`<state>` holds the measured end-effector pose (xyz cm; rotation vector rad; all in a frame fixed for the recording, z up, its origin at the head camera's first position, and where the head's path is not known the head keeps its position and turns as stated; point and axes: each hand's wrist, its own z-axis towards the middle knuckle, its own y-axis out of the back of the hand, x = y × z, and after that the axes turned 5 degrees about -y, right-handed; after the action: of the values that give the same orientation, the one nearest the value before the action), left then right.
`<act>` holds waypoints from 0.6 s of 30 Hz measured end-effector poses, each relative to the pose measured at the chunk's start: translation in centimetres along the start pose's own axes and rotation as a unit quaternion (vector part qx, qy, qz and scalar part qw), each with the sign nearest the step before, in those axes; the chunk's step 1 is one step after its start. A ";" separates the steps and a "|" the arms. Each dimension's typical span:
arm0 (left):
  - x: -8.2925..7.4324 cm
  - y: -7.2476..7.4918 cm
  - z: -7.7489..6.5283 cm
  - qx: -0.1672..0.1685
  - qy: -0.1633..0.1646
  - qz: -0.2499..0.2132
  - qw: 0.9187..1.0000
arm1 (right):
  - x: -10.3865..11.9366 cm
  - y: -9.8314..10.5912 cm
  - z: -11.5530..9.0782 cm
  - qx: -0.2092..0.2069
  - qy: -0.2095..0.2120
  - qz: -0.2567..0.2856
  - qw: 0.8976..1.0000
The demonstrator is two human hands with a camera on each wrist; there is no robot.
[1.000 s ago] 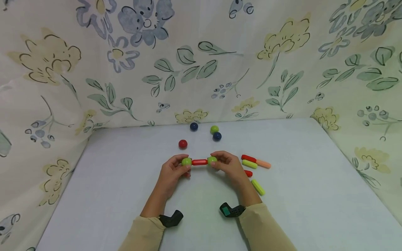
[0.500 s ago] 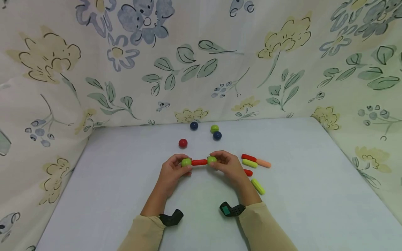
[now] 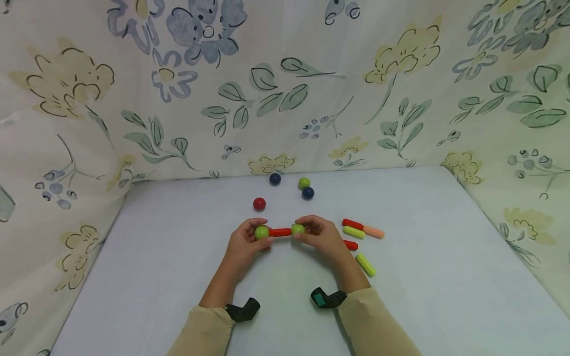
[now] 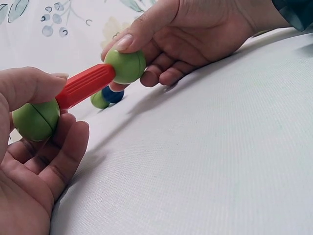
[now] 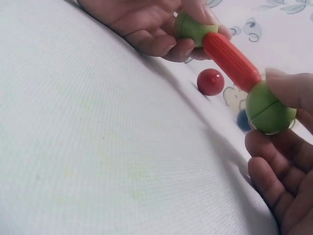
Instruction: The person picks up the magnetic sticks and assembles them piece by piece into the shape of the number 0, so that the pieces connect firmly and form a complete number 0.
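Crosswise, red rod (image 3: 280, 232), long axis left to right, between green balls (image 3: 261, 232)

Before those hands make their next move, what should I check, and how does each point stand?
1. Left hand holding the left green ball: ok.
2. Right hand holding the right green ball: ok.
3. Red rod meeting both green balls: ok, touching each.
4. Rod firmly fixed to them: cannot tell.
5. Loose red ball clear of the hands: ok, lying beyond them.
6. Red spare rod beside the right forearm fully visible: not ok, partly hidden.
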<state>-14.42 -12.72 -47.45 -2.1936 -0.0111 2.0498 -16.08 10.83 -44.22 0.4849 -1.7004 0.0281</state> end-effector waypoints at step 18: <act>0.1 -0.1 -0.1 -0.008 -0.013 0.040 0.999 | 0.5 -0.2 -0.3 0.010 0.008 -0.019 1.000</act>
<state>-14.29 -12.65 -47.55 -2.2103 0.0584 2.1267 -15.82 10.61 -43.72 0.5310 -1.6770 0.0210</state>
